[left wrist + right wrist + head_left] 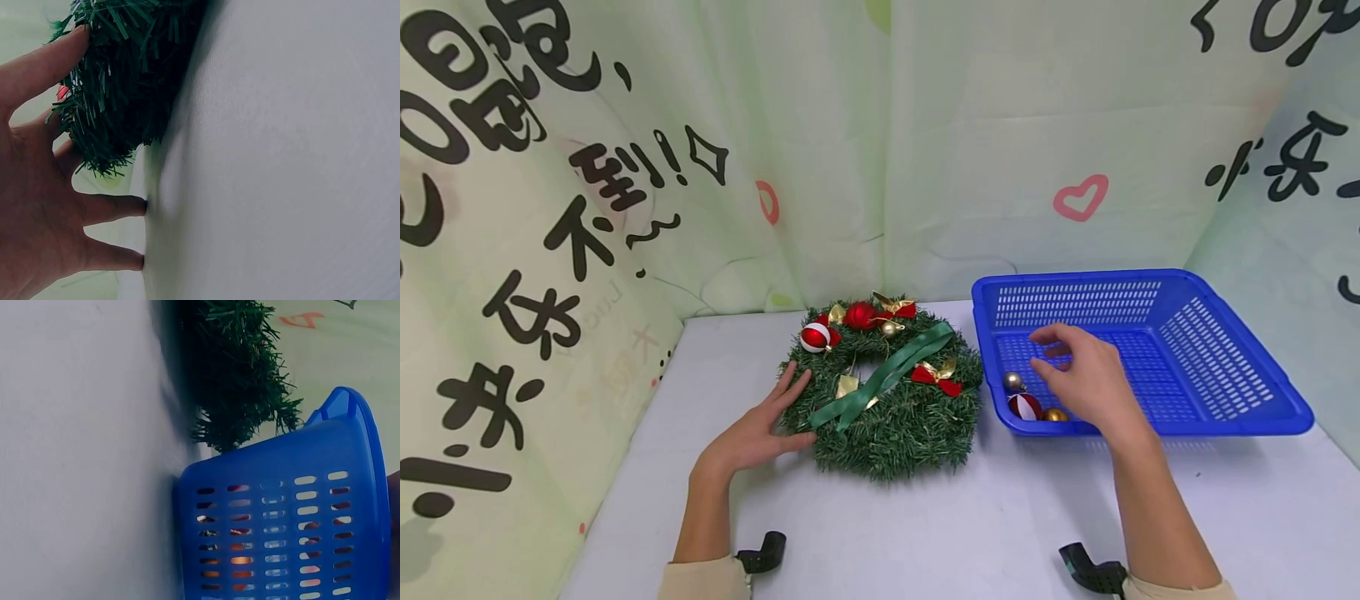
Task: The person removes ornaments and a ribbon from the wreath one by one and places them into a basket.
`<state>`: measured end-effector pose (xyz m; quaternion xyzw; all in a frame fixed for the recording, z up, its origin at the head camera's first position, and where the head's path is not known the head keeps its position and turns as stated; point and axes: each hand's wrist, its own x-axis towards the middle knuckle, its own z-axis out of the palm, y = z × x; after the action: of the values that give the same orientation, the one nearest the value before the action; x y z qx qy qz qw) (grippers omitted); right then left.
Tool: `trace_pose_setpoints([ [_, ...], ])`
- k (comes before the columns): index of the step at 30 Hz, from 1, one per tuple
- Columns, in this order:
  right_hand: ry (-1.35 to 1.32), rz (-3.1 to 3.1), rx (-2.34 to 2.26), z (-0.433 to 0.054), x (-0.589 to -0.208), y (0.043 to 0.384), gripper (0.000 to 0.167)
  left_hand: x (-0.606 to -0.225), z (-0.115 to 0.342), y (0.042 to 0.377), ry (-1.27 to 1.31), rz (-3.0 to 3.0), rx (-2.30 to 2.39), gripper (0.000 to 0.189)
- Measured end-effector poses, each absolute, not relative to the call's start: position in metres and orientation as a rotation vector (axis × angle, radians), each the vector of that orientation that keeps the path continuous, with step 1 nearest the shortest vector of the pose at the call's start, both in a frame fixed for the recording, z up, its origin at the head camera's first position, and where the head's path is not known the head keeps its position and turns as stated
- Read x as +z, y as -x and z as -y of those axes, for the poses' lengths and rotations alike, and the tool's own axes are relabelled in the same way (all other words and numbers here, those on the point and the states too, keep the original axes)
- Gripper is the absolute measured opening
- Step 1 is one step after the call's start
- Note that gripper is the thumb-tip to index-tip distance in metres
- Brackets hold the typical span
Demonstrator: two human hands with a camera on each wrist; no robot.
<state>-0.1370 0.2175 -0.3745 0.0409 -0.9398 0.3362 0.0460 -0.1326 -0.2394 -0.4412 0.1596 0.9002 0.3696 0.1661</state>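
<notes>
A green wreath lies on the table, trimmed with red and gold bows, baubles and a green ribbon. Spread along its left edge, my left hand touches the greenery with straight fingers. The left wrist view shows the thumb against the needles and two fingertips on the tabletop. My right hand hovers over the left part of a blue basket, fingers loosely bent and holding nothing that I can see. Below it sit a red and white bauble, a gold bauble and a small silvery bauble.
The basket's near wall stands close beside the wreath's right side. White cloth covers the table. A pale printed curtain closes off the back and both sides.
</notes>
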Motion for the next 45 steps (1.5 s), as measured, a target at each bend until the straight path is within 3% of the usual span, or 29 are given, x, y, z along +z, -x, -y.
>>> trace_pose_setpoints([
  [19,-0.288,2.694,1.162,-0.182,-0.374,0.139,0.032,-0.442,0.238,0.131,-0.454,-2.553,1.067,0.097],
  [45,-0.565,2.737,1.508,-0.11,-0.348,0.18,0.028,-0.441,0.239,0.134,-0.463,-2.561,1.055,0.098],
])
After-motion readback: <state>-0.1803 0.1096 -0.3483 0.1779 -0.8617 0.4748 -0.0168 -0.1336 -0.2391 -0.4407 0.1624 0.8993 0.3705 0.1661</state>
